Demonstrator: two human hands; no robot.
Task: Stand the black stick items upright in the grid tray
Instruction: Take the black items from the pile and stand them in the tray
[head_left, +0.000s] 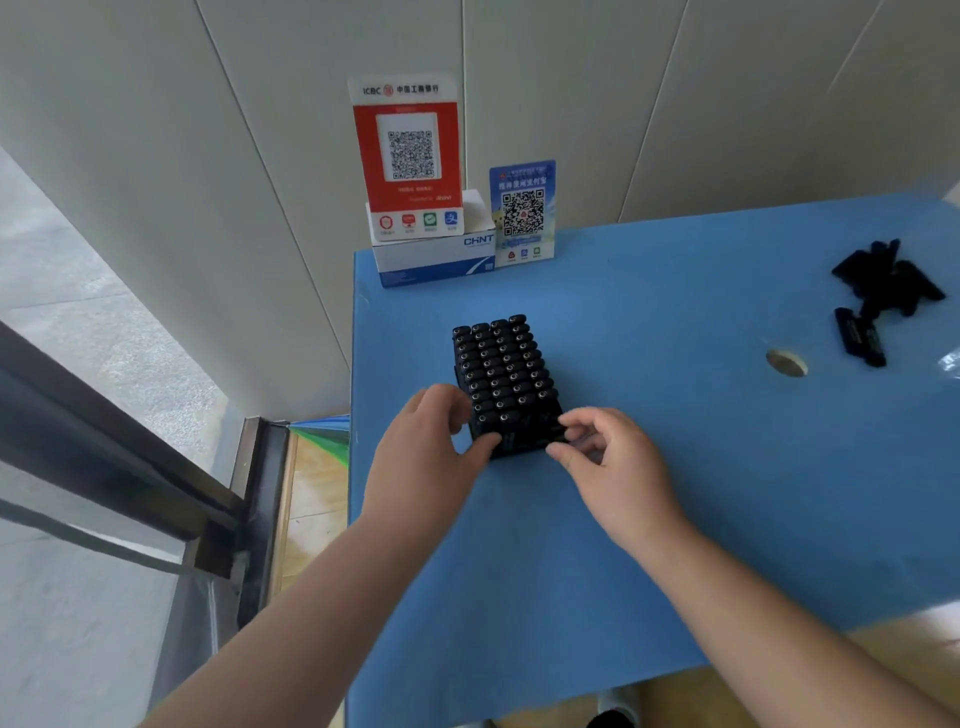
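grid tray (511, 447): sits a bit left of the middle of the frame on the blue table (675, 467), long side running away from the camera; looks pretty much packed, only its near black wall really shows
upright sticks (498, 366): rows of black stick items standing on end in the tray, four across, little round shiny caps facing up; the nearest row is partly hidden behind the fingers, so can't say if every slot there is filled
loose sticks (883, 291): a messy pile of the same black stick items lying flat at the right edge of the frame, well apart from the tray, a couple of them lying just below the heap
left hand (423, 457): at the tray's near left corner, thumb pressed against the near wall, fingers curled over the left side, so it's gripping the tray
right hand (615, 467): at the near right corner, thumb and fingertips pinched together right at the tray's edge; whatever is between them is too dark and blurry to tell, so no idea if it's a stick or the tray itself
hole (787, 362): round cutout in the table, between the tray and the loose pile
upper middle of frame: red payment QR sign (408, 156) propped on a white CHNT box (434, 260), smaller blue QR sign (523, 213) just right of it, all against the white panel wall
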